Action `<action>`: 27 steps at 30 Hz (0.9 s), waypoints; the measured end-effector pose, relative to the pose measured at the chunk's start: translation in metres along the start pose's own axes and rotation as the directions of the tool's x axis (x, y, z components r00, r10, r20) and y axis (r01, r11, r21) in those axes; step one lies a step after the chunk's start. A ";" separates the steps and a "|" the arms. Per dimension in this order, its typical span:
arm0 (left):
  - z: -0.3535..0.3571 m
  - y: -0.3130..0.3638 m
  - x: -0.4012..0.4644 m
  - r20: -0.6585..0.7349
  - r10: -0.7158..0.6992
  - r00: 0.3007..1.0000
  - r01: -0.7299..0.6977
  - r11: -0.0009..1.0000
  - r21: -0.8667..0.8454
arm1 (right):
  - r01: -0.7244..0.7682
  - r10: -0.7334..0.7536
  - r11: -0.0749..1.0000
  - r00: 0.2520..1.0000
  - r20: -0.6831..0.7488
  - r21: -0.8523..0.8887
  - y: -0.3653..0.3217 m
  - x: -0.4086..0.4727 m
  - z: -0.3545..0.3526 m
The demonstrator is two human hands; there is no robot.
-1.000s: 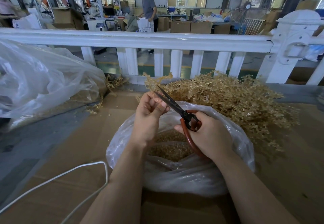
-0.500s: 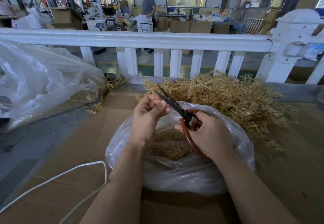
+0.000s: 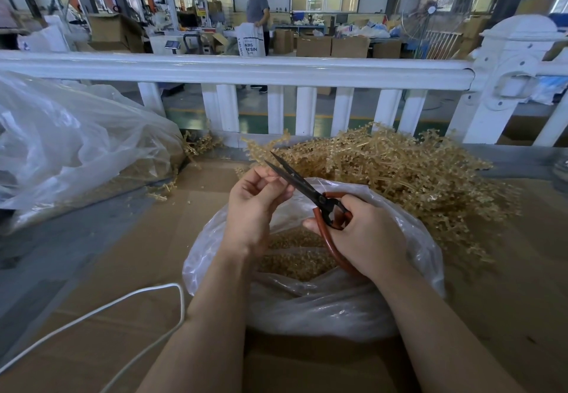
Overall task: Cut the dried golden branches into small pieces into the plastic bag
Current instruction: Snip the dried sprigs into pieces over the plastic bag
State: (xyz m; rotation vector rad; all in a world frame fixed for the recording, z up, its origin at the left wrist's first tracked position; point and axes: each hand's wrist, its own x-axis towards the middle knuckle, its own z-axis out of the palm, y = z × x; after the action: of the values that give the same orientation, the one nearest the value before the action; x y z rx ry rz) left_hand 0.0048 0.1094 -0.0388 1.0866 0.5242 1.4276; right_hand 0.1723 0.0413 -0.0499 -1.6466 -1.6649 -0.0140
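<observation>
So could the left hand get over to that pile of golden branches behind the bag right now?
Probably yes. The pile of branches lies just behind the bag, close to the left hand. Only the open scissors in the right hand cross the direct path, so it would reach around their tips.

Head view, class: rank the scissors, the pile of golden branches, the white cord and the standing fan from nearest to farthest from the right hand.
1. Scissors: gripped in the right hand.
2. Pile of golden branches: just beyond, on the right.
3. White cord: lower left on the cardboard.
4. Standing fan: far beyond the white railing.
</observation>
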 end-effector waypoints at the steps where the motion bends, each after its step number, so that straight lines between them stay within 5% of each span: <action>1: 0.000 0.000 0.000 -0.002 0.001 1.000 -0.001 1.000 0.000 | 0.005 -0.005 1.000 1.000 -0.005 0.002 0.000 0.000 0.000; 27: -0.001 0.003 -0.003 0.033 -0.020 0.999 0.020 1.000 0.003 | 0.022 -0.021 1.000 1.000 -0.015 0.023 -0.002 -0.001 0.001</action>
State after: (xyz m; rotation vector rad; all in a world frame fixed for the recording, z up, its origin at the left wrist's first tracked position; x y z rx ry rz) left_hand 0.0026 0.1066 -0.0375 1.1020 0.5127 1.3896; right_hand 0.1704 0.0404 -0.0504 -1.6081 -1.6657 -0.0177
